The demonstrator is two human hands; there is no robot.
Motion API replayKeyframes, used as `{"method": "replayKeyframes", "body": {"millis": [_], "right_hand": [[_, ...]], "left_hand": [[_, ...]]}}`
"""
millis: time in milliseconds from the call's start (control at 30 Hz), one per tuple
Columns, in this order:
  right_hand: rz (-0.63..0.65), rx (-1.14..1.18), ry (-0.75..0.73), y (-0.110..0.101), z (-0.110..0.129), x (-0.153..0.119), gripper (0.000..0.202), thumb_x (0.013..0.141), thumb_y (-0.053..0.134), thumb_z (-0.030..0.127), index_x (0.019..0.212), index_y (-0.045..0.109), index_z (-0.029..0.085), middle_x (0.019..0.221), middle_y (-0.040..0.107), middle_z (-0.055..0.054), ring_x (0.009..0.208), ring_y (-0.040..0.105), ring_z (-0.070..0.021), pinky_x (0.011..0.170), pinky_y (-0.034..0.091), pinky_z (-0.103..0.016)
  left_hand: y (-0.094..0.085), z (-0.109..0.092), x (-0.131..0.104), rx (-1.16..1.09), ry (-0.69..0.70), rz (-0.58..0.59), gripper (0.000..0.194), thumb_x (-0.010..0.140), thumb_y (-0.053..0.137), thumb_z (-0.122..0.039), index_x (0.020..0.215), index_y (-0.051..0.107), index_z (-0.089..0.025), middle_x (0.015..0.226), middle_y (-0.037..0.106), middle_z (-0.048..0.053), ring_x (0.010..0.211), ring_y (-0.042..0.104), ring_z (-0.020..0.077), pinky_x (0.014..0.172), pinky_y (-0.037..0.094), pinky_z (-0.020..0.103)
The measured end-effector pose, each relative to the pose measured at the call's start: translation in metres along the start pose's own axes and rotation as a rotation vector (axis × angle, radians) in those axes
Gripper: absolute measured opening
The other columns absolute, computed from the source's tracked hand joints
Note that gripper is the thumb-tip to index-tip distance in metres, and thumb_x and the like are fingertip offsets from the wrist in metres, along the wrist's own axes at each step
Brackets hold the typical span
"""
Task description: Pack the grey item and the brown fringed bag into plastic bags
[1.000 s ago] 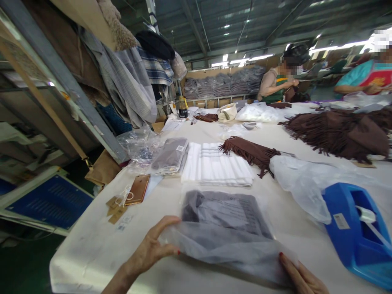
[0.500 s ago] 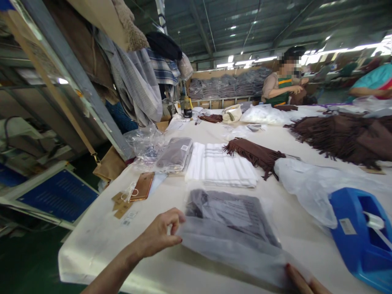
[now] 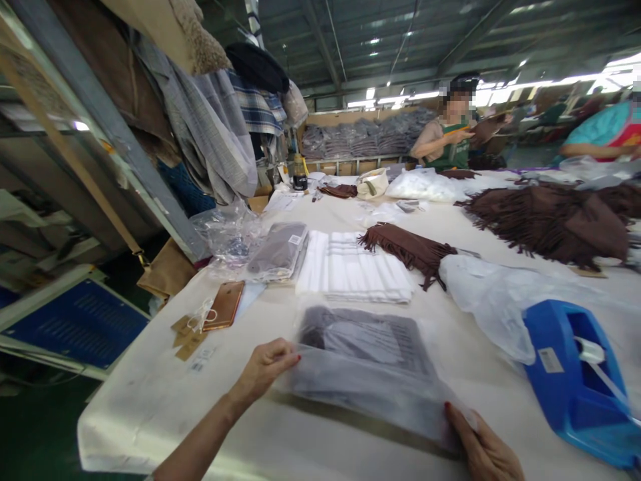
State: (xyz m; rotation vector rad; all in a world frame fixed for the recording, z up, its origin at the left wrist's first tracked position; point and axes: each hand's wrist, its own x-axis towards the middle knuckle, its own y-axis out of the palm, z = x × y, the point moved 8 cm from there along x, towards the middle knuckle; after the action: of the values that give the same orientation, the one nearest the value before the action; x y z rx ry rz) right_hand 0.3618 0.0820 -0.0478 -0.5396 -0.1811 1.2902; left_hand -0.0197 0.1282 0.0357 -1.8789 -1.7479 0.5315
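Note:
A frosted plastic bag (image 3: 350,387) with a folded dark grey textile (image 3: 413,331) inside lies in front of me, its near part lifted off the table. My left hand (image 3: 273,361) pinches the bag's left edge between thumb and fingers. At the near right corner my right hand (image 3: 481,437) grips the plastic, thumb on top and fingers partly hidden beneath. Just beyond the bag is a stack of folded white cloth (image 3: 353,267). To its left sits a packed grey textile (image 3: 280,250) with a white label.
A blue tape dispenser (image 3: 561,381) stands at the right, beside loose clear plastic (image 3: 485,300). Brown fringed scarves (image 3: 410,247) lie farther back. At left are a phone (image 3: 225,304) and cardboard tags (image 3: 190,337). Garments hang from a metal frame. Co-workers (image 3: 445,137) stand across the table.
My left thumb and fingers have closed onto the bag's edge, where they were apart before. My right hand has come further into view, holding the near right corner. The view has shifted slightly.

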Motion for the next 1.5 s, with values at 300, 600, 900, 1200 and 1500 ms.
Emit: {"method": "replayKeyframes", "body": {"millis": [300, 600, 900, 1200, 1500], "right_hand": [[-0.113, -0.137, -0.11, 0.005, 0.005, 0.005, 0.056, 0.073, 0.039, 0.073, 0.086, 0.066, 0.026, 0.07, 0.064, 0.0, 0.067, 0.062, -0.016, 0.06, 0.046, -0.02], [-0.188, -0.296, -0.054, 0.01, 0.016, 0.003, 0.047, 0.078, 0.028, 0.068, 0.067, 0.052, 0.028, 0.056, 0.058, 0.001, 0.047, 0.053, -0.0169, 0.047, 0.039, -0.026], [-0.208, -0.414, -0.079, 0.012, 0.019, 0.004, 0.037, 0.08, 0.027, 0.057, 0.062, 0.044, 0.029, 0.048, 0.055, 0.001, 0.045, 0.057, -0.0219, 0.045, 0.033, -0.029], [-0.219, -0.407, -0.113, 0.014, 0.02, 0.005, 0.039, 0.081, 0.025, 0.058, 0.063, 0.043, 0.029, 0.051, 0.056, 0.0, 0.047, 0.058, -0.0221, 0.046, 0.033, -0.03], [-0.272, -0.59, -0.156, 0.008, 0.01, 0.001, 0.036, 0.087, 0.032, 0.053, 0.07, 0.051, 0.028, 0.053, 0.061, 0.002, 0.046, 0.061, -0.0197, 0.041, 0.033, -0.026]], "left_hand": [[0.019, 0.002, 0.024, 0.318, 0.105, -0.164, 0.037, 0.086, 0.037, -0.045, 0.058, 0.04, -0.022, 0.056, 0.041, -0.003, 0.056, 0.045, 0.0124, 0.056, 0.035, 0.023], [0.021, 0.005, 0.03, 0.658, 0.205, -0.27, 0.04, 0.093, 0.032, -0.042, 0.065, 0.051, -0.021, 0.064, 0.054, 0.001, 0.055, 0.053, 0.0142, 0.049, 0.033, 0.023], [0.02, -0.018, 0.031, 0.851, 0.318, -0.347, 0.027, 0.093, 0.04, -0.033, 0.08, 0.058, -0.018, 0.079, 0.064, 0.008, 0.074, 0.061, 0.0211, 0.066, 0.042, 0.032], [0.11, -0.094, 0.038, 0.779, 0.84, 0.154, 0.058, 0.087, 0.052, -0.044, 0.136, 0.036, -0.018, 0.141, 0.04, 0.015, 0.134, 0.027, 0.0338, 0.106, 0.025, 0.057], [0.129, -0.075, 0.067, 0.727, 0.595, 0.434, 0.048, 0.09, 0.049, -0.039, 0.135, 0.038, -0.029, 0.145, 0.033, 0.011, 0.134, 0.028, 0.0299, 0.107, 0.025, 0.056]]}}
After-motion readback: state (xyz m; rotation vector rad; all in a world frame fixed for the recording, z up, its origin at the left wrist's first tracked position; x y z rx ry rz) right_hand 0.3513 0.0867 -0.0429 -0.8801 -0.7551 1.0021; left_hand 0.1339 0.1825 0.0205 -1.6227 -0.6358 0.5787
